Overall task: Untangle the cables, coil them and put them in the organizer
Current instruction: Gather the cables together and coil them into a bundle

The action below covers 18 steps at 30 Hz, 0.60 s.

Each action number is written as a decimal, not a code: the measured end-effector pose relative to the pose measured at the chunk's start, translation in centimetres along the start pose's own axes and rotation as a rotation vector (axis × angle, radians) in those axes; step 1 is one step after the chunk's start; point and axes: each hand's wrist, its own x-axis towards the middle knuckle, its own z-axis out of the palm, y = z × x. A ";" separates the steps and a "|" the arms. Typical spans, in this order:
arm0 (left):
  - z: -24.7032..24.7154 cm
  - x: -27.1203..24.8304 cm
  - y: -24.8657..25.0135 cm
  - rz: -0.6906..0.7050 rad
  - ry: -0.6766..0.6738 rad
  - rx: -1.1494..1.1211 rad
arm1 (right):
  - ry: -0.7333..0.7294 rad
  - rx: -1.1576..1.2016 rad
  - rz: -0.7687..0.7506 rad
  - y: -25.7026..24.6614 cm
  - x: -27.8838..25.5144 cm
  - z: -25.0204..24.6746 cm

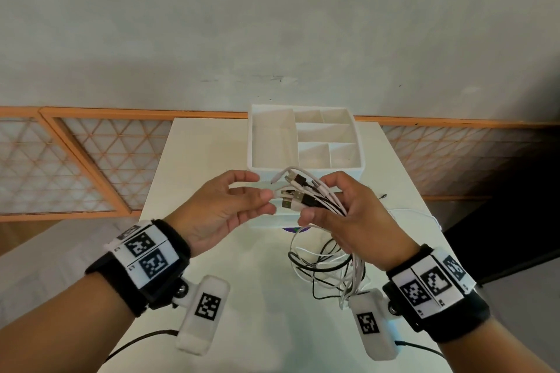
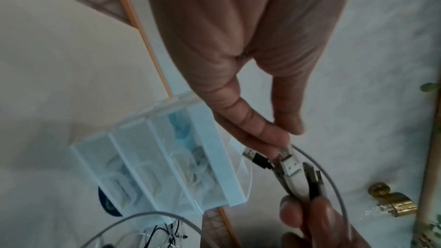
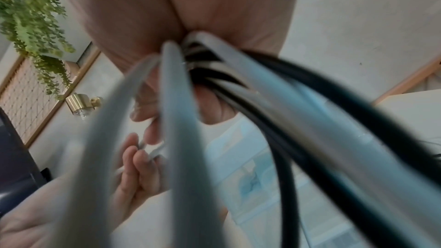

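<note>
Right hand [image 1: 348, 215] fingers curled round cable bundle [image 1: 306, 194], above table [image 1: 257, 297], before empty organizer [image 1: 304, 139]; left hand [image 1: 224, 206] pinching white plug [image 1: 277, 192]. Draw out slowly, easing snags

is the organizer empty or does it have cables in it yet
Empty: in the head view every compartment of the organizer shows bare; the cables are bunched in the right hand.

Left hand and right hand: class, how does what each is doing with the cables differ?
The right hand grips a whole bundle of white and black cables; the left hand pinches just one white connector at its fingertips. The right hand's fingers curl round the bundle; the left hand's other fingers stay fairly straight. Both are raised above the white table, in front of the white compartment organizer.
</note>
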 end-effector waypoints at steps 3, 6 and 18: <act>-0.4 0.0 0.3 0.055 0.019 0.072 | -0.019 -0.012 0.009 0.4 0.1 0.1; -0.2 0.2 0.3 0.154 0.050 0.248 | -0.061 -0.073 0.026 0.9 0.4 0.1; 1.4 0.5 0.0 0.176 0.079 0.391 | -0.053 0.004 -0.002 0.9 0.8 0.9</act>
